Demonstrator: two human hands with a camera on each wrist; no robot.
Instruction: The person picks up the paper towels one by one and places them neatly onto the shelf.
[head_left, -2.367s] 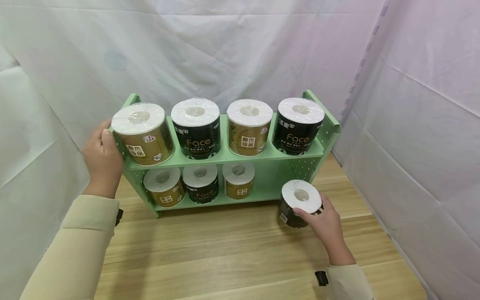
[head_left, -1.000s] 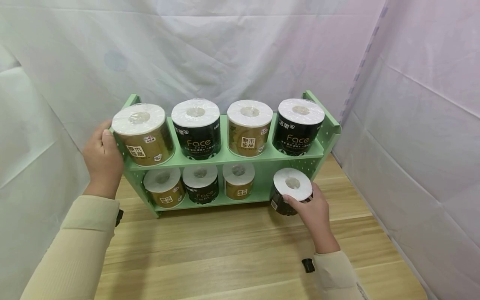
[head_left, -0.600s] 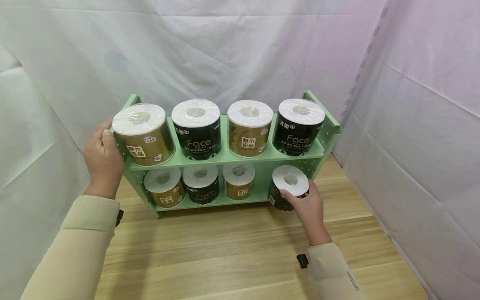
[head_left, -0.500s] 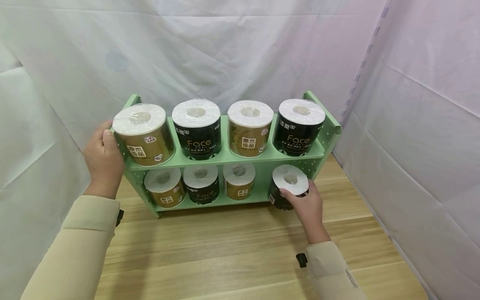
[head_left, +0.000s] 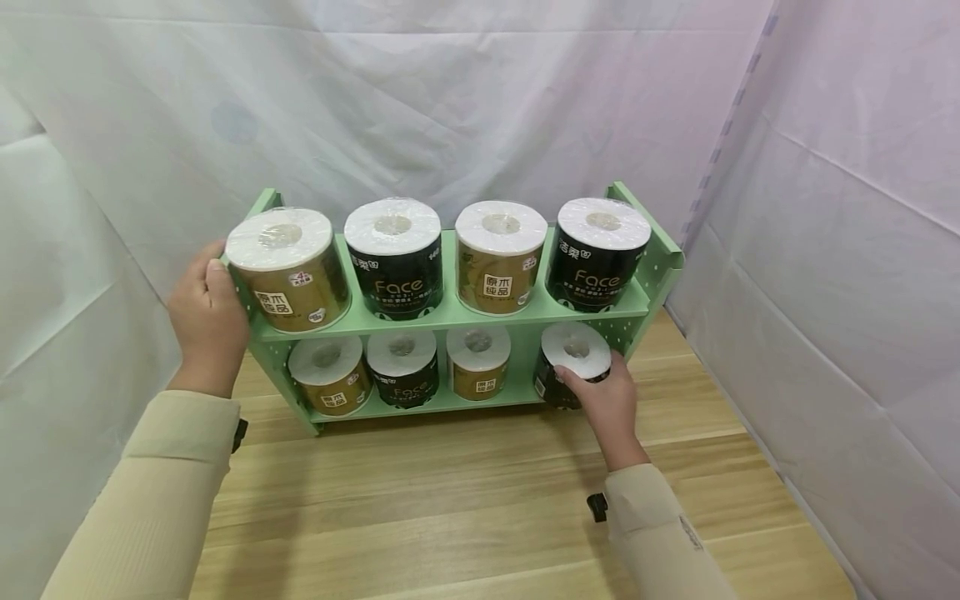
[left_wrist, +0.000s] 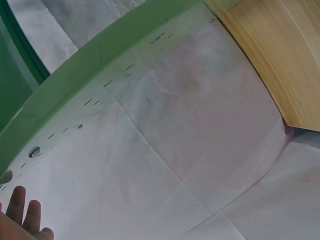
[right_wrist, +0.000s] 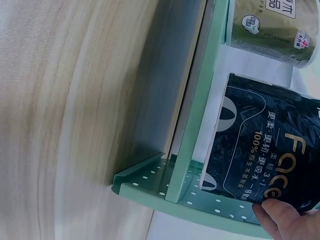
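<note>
My right hand (head_left: 606,404) grips a black-wrapped toilet paper roll (right_wrist: 255,145), thumb on its near side. The roll is at the right end of the lower board of a green two-tier shelf (head_left: 450,406), its base over the board's front edge in the head view. In the right wrist view the base is tilted, with a gap to the board. My left hand (head_left: 208,321) rests against the shelf's left side panel, thumb at its front edge; in the left wrist view several fingers (left_wrist: 32,215) extend along the panel's outer face.
Gold and black rolls (head_left: 392,271) alternate along the upper board. Three rolls (head_left: 480,375) stand on the lower board, left of the held one. The wooden table (head_left: 420,508) stretches in front; white cloth (head_left: 465,108) hangs behind and at both sides.
My right hand has moved the black roll leftward and away from me, from the table's right side to the lower board's right end. My left hand has stayed put.
</note>
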